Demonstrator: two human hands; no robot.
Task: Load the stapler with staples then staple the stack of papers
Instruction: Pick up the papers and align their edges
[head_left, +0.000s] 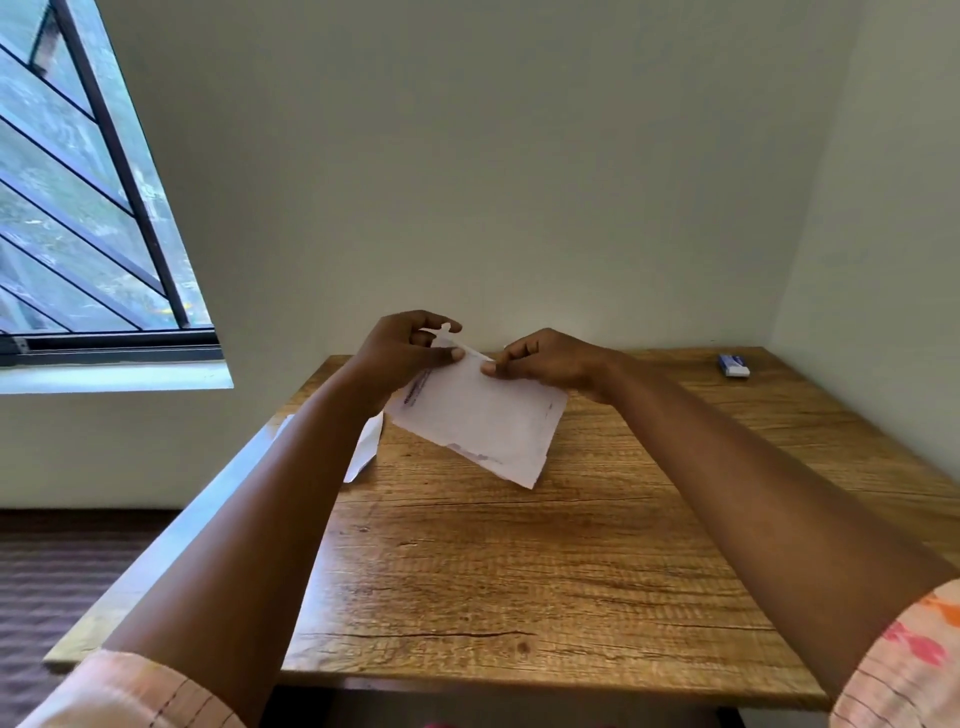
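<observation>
The fingers (457, 354) of the left hand (402, 348) pinch the top edge of the stack of papers (480, 415), thumb pressed on the near face and the other fingers curled behind it. The right hand (540, 361) closes on the same top edge a little further along, thumb and forefinger nipping the sheets between them. Both hands hold the stack up off the wooden table (519, 571), tilted so that its lower corner hangs down toward the tabletop; I cannot tell if that corner touches the wood. Some faint print runs along the left side of the top sheet.

Another bit of white paper (366, 452) lies on the table just below the left forearm, partly hidden by it. Far off at the back right corner of the table sits a small blue and white box (734, 365), well apart from the hands. A barred window (93, 208) fills the wall on the left.
</observation>
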